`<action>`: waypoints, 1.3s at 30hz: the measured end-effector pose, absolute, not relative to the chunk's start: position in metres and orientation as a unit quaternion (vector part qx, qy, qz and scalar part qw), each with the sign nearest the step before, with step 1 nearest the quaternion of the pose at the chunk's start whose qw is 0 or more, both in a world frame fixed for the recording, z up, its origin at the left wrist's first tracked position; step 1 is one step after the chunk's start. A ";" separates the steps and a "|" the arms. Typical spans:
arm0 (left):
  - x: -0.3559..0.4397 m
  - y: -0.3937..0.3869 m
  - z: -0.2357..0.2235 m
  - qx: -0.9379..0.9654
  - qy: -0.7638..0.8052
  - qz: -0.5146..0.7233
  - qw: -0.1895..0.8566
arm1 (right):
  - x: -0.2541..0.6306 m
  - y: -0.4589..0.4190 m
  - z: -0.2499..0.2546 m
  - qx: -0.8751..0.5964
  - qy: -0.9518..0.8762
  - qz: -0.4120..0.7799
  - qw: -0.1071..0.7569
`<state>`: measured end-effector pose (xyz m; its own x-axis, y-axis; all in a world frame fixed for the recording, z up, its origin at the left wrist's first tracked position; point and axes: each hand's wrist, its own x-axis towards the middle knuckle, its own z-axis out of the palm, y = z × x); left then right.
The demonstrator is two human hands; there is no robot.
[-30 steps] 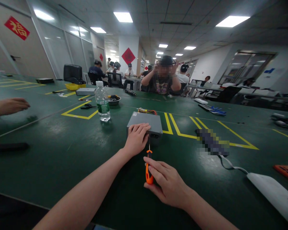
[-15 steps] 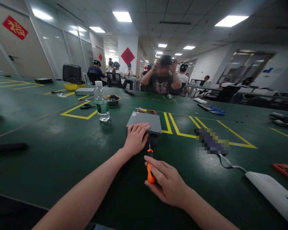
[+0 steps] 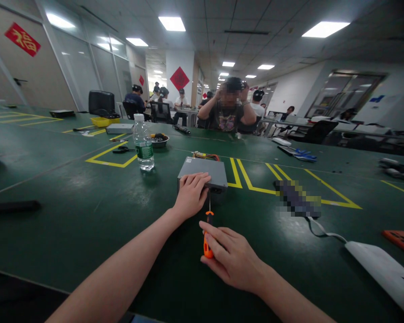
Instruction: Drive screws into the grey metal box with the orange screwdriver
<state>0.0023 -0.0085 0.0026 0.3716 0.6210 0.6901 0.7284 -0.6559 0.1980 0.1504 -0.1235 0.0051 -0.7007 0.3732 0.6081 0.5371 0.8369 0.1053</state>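
A grey metal computer power supply (image 3: 205, 168) lies on the green table in front of me, a bundle of coloured wires at its far side. My left hand (image 3: 191, 194) steadies it, fingers across the top and thumb down at the near face. An orange and black screwdriver (image 3: 208, 246) is held by its handle in my right hand (image 3: 234, 255), fingers and thumb around the grip. Its shaft points away from me to the near face of the power supply, beside my left thumb. Where the tip meets the case is too small to make out.
A water bottle (image 3: 143, 143) stands left of the power supply, a metal bowl (image 3: 159, 141) behind it. At right lie a blurred dark object (image 3: 296, 199), a white device (image 3: 380, 273) with a cable, and an orange phone (image 3: 402, 242). Another person (image 3: 230, 107) sits opposite.
The screwdriver's handle and my right hand have shifted slightly left, and the handle has turned a little. My left hand and the power supply stay in place.
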 end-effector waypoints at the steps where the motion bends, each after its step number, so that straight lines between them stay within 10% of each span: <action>1: 0.002 -0.009 0.002 -0.825 -0.409 -0.384 0.070 | 0.151 -0.123 0.004 -0.253 -0.911 -0.132 0.297; 39: 0.003 -0.007 0.001 -0.823 -0.409 -0.388 0.068 | 0.149 -0.126 0.008 -0.275 -0.925 -0.107 0.238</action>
